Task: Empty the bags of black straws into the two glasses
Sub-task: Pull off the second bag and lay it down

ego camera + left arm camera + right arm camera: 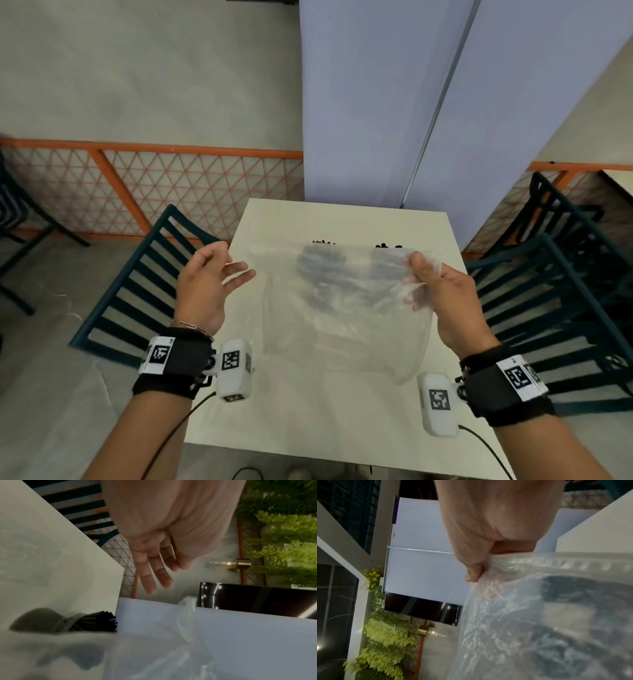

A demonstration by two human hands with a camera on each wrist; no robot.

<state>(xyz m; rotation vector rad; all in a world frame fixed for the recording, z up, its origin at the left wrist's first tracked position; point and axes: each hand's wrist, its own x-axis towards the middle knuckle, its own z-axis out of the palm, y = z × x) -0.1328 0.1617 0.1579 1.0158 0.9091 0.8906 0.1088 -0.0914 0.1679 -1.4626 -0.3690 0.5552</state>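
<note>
A clear plastic bag hangs above the white table, held up by one top corner. My right hand pinches that corner, with thumb and fingers curled round the plastic. My left hand hovers just left of the bag with fingers spread and relaxed, touching nothing. Behind the bag, black straws stick up from a glass, and a second bunch stands to its right. In the left wrist view one glass full of black straws shows beside the bag.
Dark blue slatted chairs stand at the table's left and right. A pale folding screen rises behind the far edge. An orange lattice fence runs along the wall at left.
</note>
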